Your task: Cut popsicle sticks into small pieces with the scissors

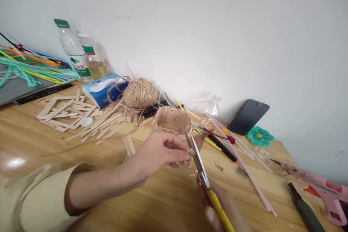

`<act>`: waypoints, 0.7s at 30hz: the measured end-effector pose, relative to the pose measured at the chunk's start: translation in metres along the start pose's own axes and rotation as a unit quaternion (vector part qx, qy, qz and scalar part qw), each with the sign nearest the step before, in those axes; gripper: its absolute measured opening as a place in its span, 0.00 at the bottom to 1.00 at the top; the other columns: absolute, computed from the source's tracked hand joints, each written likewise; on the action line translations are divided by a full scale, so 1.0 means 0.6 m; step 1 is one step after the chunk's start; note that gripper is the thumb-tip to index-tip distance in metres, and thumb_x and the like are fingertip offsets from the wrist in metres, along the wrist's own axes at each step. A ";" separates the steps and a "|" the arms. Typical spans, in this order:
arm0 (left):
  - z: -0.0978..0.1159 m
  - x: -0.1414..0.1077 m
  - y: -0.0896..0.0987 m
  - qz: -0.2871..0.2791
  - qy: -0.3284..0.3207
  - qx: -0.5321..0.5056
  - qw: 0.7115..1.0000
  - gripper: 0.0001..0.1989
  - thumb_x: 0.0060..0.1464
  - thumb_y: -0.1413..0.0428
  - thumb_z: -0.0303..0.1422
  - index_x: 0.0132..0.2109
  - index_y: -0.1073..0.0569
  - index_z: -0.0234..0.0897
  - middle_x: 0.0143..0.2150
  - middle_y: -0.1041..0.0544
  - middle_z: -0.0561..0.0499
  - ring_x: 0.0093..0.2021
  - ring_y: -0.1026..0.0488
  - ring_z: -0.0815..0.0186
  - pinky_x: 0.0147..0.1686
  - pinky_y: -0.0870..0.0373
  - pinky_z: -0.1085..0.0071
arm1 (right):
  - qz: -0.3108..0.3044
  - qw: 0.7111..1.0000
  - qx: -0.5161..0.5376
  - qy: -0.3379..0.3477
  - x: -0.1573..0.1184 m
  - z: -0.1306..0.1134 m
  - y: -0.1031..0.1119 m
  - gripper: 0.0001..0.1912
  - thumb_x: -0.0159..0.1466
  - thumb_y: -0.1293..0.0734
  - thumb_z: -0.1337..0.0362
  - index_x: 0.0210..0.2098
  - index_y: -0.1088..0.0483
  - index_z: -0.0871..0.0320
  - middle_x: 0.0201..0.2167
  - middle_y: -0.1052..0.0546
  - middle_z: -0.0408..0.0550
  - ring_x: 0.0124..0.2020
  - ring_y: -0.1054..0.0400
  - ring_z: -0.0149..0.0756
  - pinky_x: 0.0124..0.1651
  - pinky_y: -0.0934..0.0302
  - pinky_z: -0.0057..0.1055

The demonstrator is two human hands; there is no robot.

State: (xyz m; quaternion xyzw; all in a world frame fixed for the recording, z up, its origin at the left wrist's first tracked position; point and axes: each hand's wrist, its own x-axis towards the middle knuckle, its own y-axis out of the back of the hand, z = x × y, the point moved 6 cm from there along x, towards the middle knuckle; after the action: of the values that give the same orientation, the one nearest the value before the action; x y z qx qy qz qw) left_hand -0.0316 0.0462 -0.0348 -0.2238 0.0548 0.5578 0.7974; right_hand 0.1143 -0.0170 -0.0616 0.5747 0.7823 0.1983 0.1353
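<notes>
My right hand (213, 203) grips a pair of scissors (201, 168) with yellow handles, its blades pointing up and away from me, slightly parted. Pinched between thumb and fingers of my left hand (163, 150) is a small wooden stick piece (191, 151), which lies at the scissor blades. Just beyond my left hand stands a small basket (174, 117) made of wooden sticks, its near side partly hidden by the hand. Small wood offcuts (192, 175) are scattered on the table beneath the blades.
Loose craft sticks (108, 123) and a ball of twine (140, 93) lie left, by a blue tissue pack (104, 88) and bottles (74, 52). Rightward are a phone (248, 116), a teal flower (260, 136), pink straws (247, 174) and a pink glue gun (318, 185).
</notes>
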 end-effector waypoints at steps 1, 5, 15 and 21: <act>0.000 0.000 0.000 0.001 0.001 0.001 1.000 0.05 0.36 0.36 0.27 0.23 0.25 0.34 0.21 0.26 0.56 0.24 0.32 0.74 0.25 0.35 0.78 | 0.008 1.000 -0.020 0.001 0.000 -0.001 0.000 0.28 0.57 0.45 0.38 0.32 0.35 0.57 0.21 0.39 0.41 0.22 0.46 0.32 0.24 0.49 0.28; -0.002 0.004 -0.007 -0.022 0.006 -0.003 1.000 0.06 0.35 0.35 0.29 0.25 0.24 0.33 0.23 0.25 0.54 0.25 0.31 0.72 0.24 0.34 0.78 | 0.043 0.998 -0.056 0.004 0.000 -0.010 0.002 0.31 0.57 0.50 0.35 0.30 0.39 0.57 0.20 0.43 0.40 0.21 0.52 0.31 0.24 0.54 0.28; -0.007 0.014 -0.016 -0.034 0.023 -0.043 0.998 0.05 0.37 0.36 0.30 0.23 0.24 0.33 0.22 0.24 0.52 0.24 0.30 0.72 0.24 0.34 0.77 | 0.000 0.995 -0.070 -0.066 0.004 -0.001 0.000 0.31 0.54 0.54 0.32 0.22 0.49 0.55 0.19 0.49 0.37 0.21 0.59 0.29 0.23 0.63 0.29; -0.003 0.014 -0.015 -0.043 0.019 -0.059 0.997 0.06 0.39 0.36 0.31 0.26 0.23 0.33 0.24 0.23 0.51 0.25 0.29 0.71 0.24 0.34 0.78 | -0.025 0.997 -0.004 -0.067 0.002 0.027 0.012 0.31 0.52 0.47 0.32 0.22 0.45 0.55 0.18 0.47 0.38 0.20 0.55 0.30 0.21 0.60 0.28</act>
State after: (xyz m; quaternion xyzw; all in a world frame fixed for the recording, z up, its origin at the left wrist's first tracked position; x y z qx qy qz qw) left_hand -0.0201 0.0503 -0.0366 -0.2832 0.0270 0.5207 0.8049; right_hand 0.1272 -0.0114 -0.0729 0.5662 0.7850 0.1588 0.1950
